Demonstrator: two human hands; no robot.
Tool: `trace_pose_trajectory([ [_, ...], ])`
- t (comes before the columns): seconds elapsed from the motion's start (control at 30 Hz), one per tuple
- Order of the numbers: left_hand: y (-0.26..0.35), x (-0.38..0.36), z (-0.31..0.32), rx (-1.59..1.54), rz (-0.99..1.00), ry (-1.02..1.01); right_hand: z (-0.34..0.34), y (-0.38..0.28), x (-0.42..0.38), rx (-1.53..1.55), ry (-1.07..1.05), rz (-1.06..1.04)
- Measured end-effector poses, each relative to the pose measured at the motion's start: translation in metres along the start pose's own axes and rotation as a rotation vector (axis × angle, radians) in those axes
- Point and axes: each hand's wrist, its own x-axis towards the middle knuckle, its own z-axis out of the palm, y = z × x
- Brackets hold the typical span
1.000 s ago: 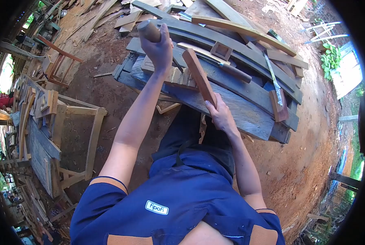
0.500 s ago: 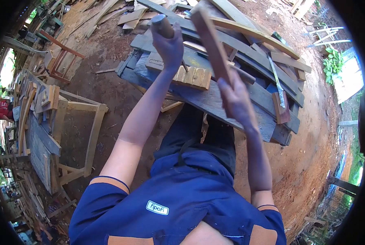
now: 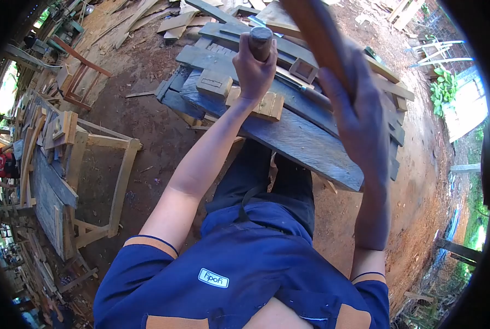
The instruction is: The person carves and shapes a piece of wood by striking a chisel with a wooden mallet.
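Observation:
My left hand [image 3: 254, 74] is wrapped round the thick round handle of a chisel [image 3: 261, 37], held upright over a pale wooden block [image 3: 270, 106]. The blade end is hidden behind the hand. Dark notches show along the block's near side. A second block [image 3: 214, 83], with a rectangle marked on its top, lies just left of it. Both rest on the worn plank bench top [image 3: 305, 143]. Raised to the right, my right hand [image 3: 360, 107] grips a long, flat wooden bar [image 3: 323, 35], close to the camera and slightly blurred.
Long boards [image 3: 223, 57] are stacked along the bench's far side, with a small square wooden piece [image 3: 303, 70] among them. At the left stands another wooden workbench [image 3: 50, 170] loaded with offcuts. A person in a red shirt [image 3: 2, 163] is beyond it. Scrap planks lie on the dirt floor.
My left hand has shifted right with the chisel, its handle top now facing the camera more. My right hand has lifted the wooden bar up and to the right, nearer the camera.

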Motion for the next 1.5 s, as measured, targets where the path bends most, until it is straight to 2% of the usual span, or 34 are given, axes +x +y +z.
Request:
trace_pose_trajectory([
  [0.03, -0.002, 0.0, -0.001, -0.003, 0.006, -0.001, 0.004, 0.005, -0.001, 0.015, -0.036, 0.04],
  [0.07, -0.005, -0.002, -0.004, -0.004, 0.013, -0.013, 0.007, 0.012, 0.0, -0.029, -0.248, 0.172],
  [0.17, -0.002, 0.005, -0.003, -0.048, 0.052, 0.038, 0.016, 0.026, -0.009, -0.004, -0.161, 0.161],
  [0.2, -0.006, 0.003, -0.009, -0.061, -0.041, 0.061, 0.022, 0.028, -0.016, 0.136, -0.146, 0.213],
  [0.23, -0.014, 0.006, -0.013, -0.073, -0.124, 0.085, 0.032, 0.033, -0.023, 0.142, -0.154, 0.21],
  [0.27, -0.028, 0.006, -0.016, -0.12, -0.266, 0.102, 0.042, 0.04, -0.031, 0.276, -0.181, 0.323],
  [0.3, -0.046, 0.008, -0.022, -0.116, -0.263, 0.102, 0.052, 0.047, -0.041, 0.41, -0.206, 0.438],
  [0.37, -0.073, 0.016, -0.032, -0.125, -0.309, 0.21, 0.073, 0.064, -0.061, 0.369, -0.32, 0.591],
  [0.4, -0.053, 0.023, -0.038, -0.249, -0.396, 0.299, 0.084, 0.071, -0.071, 0.335, -0.387, 0.642],
  [0.43, -0.053, 0.024, -0.042, -0.248, -0.397, 0.296, 0.093, 0.077, -0.081, 0.337, -0.386, 0.645],
  [0.5, -0.056, 0.026, -0.058, -0.383, -0.621, 0.485, 0.11, 0.084, -0.099, 0.23, -0.427, 0.638],
  [0.57, -0.069, 0.022, -0.069, -0.386, -0.657, 0.559, 0.122, 0.088, -0.109, 0.268, -0.46, 0.705],
  [0.63, -0.078, 0.016, -0.079, -0.416, -0.839, 0.705, 0.126, 0.087, -0.113, 0.234, -0.47, 0.734],
  [0.8, -0.075, 0.01, -0.089, -0.336, -0.946, 0.817, 0.129, 0.087, -0.116, 0.2, -0.443, 0.699],
  [0.97, -0.071, 0.017, -0.089, -0.409, -0.925, 0.876, 0.129, 0.085, -0.116, 0.161, -0.445, 0.671],
  [1.03, -0.067, 0.026, -0.09, -0.586, -0.876, 0.797, 0.129, 0.084, -0.115, 0.218, -0.463, 0.731],
  [1.07, -0.064, 0.027, -0.088, -0.568, -0.817, 0.719, 0.129, 0.084, -0.114, 0.216, -0.467, 0.724],
  [1.1, -0.063, 0.027, -0.086, -0.569, -0.814, 0.723, 0.128, 0.083, -0.114, 0.218, -0.466, 0.727],
  [1.17, -0.062, 0.027, -0.082, -0.585, -0.653, 0.494, 0.128, 0.083, -0.115, 0.22, -0.464, 0.733],
  [1.2, -0.055, 0.026, -0.078, -0.537, -0.617, 0.442, 0.129, 0.083, -0.115, 0.213, -0.455, 0.721],
  [1.33, -0.04, 0.021, -0.064, -0.546, -0.503, 0.311, 0.13, 0.084, -0.116, 0.215, -0.45, 0.722],
  [1.5, -0.027, 0.02, -0.052, -0.442, -0.43, 0.252, 0.131, 0.086, -0.118, 0.208, -0.425, 0.679],
])
